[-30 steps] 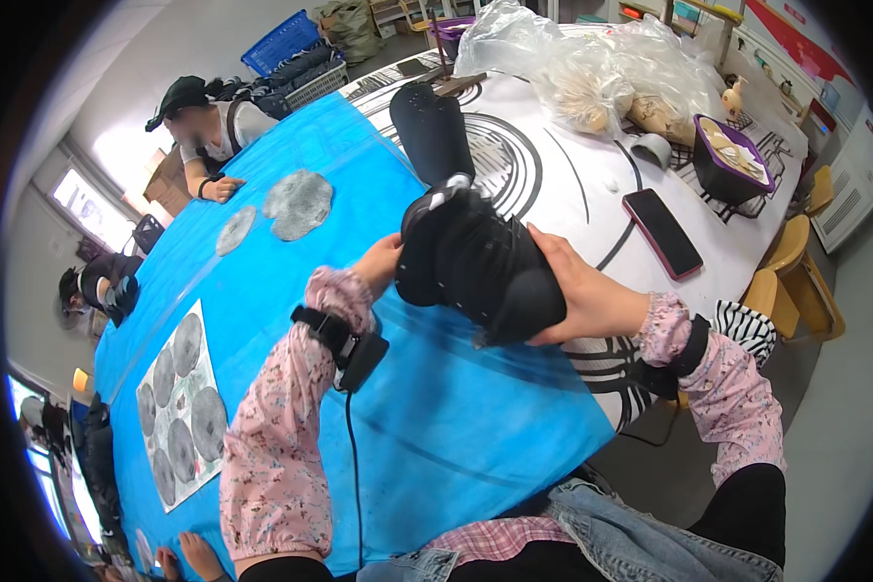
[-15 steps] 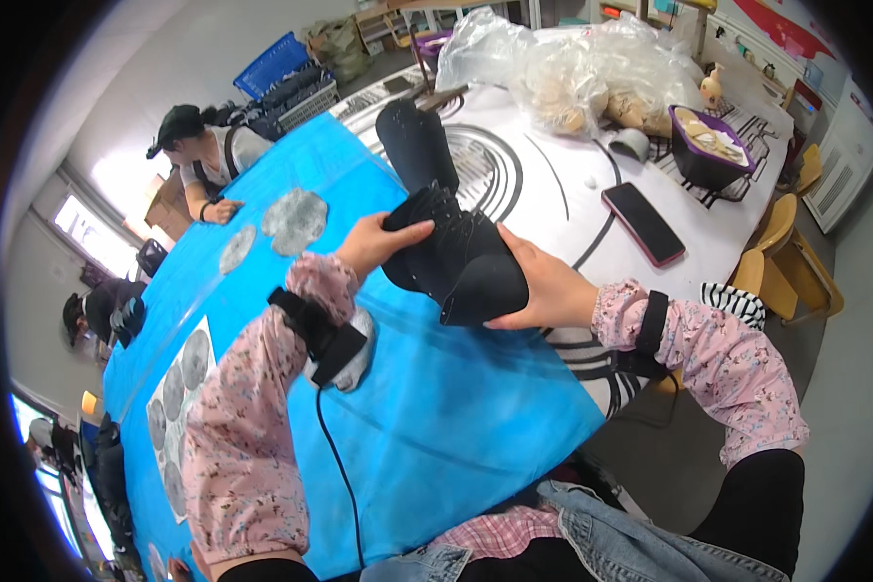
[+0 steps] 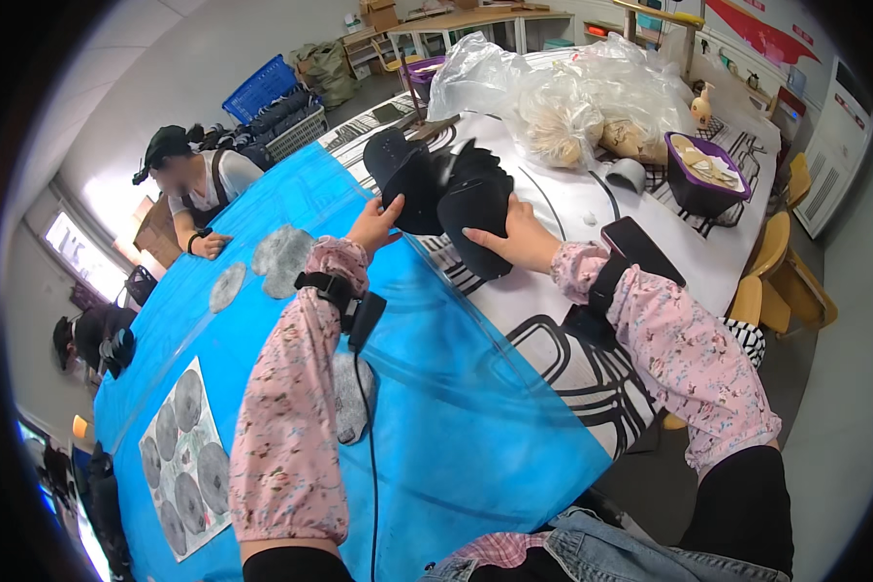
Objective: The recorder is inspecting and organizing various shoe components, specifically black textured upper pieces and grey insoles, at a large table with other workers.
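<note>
Two black caps meet over the far edge of the blue sheet. My right hand point(image 3: 524, 238) grips one black cap point(image 3: 477, 221), thumb lying across its face and the fingers behind. Its upper end is jagged and a little blurred. My left hand point(image 3: 374, 225) pinches the lower edge of the other black cap point(image 3: 398, 170), which lies just left of the first. Whether that cap rests on the table or is lifted I cannot tell. Pink floral sleeve covers with black straps are on both my forearms.
The blue sheet point(image 3: 436, 427) carries grey round patches point(image 3: 283, 260) and a printed sheet point(image 3: 186, 456). Beyond lie clear plastic bags point(image 3: 572, 97), a purple-rimmed basket point(image 3: 700, 189), a phone point(image 3: 642, 247) and a grey cup-shaped piece point(image 3: 627, 175). Someone point(image 3: 199, 184) sits at the far left edge.
Both hands have moved away from me, carrying the cap from over the blue sheet up beside the other one. My left hand has shifted onto the other cap.
</note>
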The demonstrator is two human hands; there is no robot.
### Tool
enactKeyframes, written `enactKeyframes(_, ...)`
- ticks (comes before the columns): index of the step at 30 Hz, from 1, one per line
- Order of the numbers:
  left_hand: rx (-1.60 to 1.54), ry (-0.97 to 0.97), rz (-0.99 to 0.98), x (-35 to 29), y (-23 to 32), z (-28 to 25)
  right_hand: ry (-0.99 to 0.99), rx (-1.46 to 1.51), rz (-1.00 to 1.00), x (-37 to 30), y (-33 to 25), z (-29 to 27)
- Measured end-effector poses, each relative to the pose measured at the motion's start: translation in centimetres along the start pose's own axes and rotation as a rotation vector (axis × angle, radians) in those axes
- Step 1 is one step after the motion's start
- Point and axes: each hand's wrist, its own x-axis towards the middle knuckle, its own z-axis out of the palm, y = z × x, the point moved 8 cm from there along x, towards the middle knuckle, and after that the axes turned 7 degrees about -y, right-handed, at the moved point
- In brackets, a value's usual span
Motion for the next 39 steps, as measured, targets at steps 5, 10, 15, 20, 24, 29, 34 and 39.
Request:
enactKeyframes(5,0.435,-0.172,0.098,-1.1,2.3,2.4,0.058,0.041,0.138,0.8,1.3,-0.7)
enactKeyframes(10,0.742,-0.095,0.339,-1.5,2.8,4.6,-0.008,0.121,0.052,1.7,2.7,-0.6)
enactKeyframes(15,0.106,-0.061,0.297,-2.5,1.7,-1.4,-0.004,0.255,0.067,1.5,2.2,-2.1)
enactKeyframes(20,0.035,-0.002,0.254,-4.3,4.3,-3.6,0.203,-0.531,-0.335,5.1,-6.4,-6.2)
enactKeyframes(24,0.073,0.051,0.251,-5.5,5.2,-6.5,-0.194,-0.718,0.057,11.0,-6.4,4.0)
enactKeyframes(29,0.091,0.094,0.190,-5.3,4.2,-6.1,-0.020,-1.087,0.484,14.3,0.1,8.7)
enactKeyframes(34,-0.170,-0.030,0.218,-2.1,3.5,-2.7,0.081,-1.107,0.342,14.6,3.7,5.0)
enactKeyframes(39,-0.262,-0.161,0.340,1.6,0.8,-2.1,0.199,-0.573,0.083,10.6,-0.9,-1.5)
